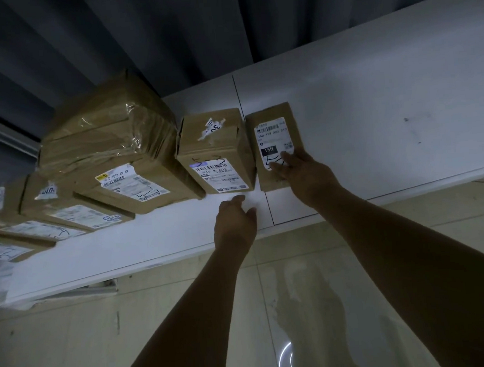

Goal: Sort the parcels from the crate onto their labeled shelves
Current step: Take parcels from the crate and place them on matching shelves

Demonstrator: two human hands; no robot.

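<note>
A small flat brown parcel (277,129) with a white shipping label lies on the white shelf (375,134), at the right end of a row of parcels. My right hand (303,173) rests on its near end, fingers straight across the label. Just to its left stands a brown box (215,150) with a label on its front. My left hand (235,224) hovers over the shelf's front part below that box, fingers relaxed, holding nothing. A large taped parcel (109,152) sits further left.
Several more labelled parcels (65,213) line the shelf to the far left. A dark corrugated wall (167,31) backs the shelf. The shelf's right stretch is bare white board. Pale tiled floor (74,338) lies below the shelf's front edge.
</note>
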